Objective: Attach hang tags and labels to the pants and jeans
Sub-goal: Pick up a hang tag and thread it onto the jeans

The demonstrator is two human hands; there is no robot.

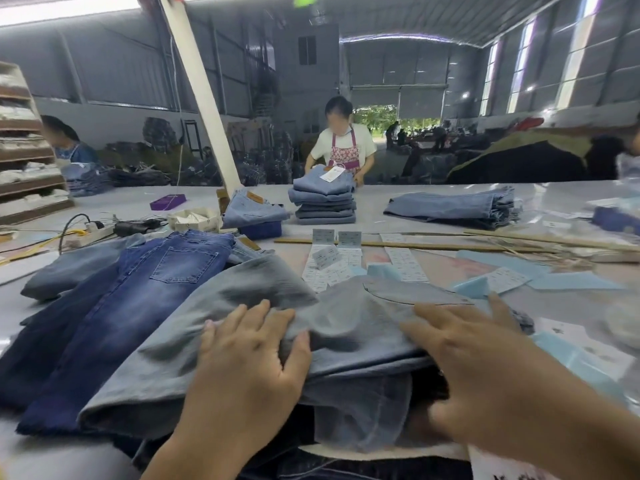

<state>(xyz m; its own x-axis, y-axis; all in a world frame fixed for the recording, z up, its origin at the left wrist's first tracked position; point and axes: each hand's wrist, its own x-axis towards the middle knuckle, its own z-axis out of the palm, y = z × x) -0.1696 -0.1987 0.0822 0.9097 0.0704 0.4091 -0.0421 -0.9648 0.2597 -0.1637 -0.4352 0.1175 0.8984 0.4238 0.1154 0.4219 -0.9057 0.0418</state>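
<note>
Left grip: our left hand (249, 344) lies on the pale grey-blue jeans (221, 344) at 6 o'clock, fingers spread and the thumb bunching a fold of cloth; we read it as a light pinch of the fabric.
Right grip: our right hand (474, 355) rests flat on the same jeans toward 5 o'clock, fingers straight, released, holding nothing.
Where the work lies: the pale jeans sit on top of darker garments on the worktop (433, 199), with dark blue jeans (138, 299) at 9 o'clock.
Labels: the label sheets (332, 268) lie just beyond the pale jeans at 12 o'clock, untouched by either hand.
Done so far: a folded stack (325, 202) farther off at 12 o'clock carries a hang tag (331, 174) on top.
Still to do: we see no tag on the pale jeans; we judge this pair is only being spread out.
Hand pose: both forearms reach forward from 6 o'clock, palms down.
</note>
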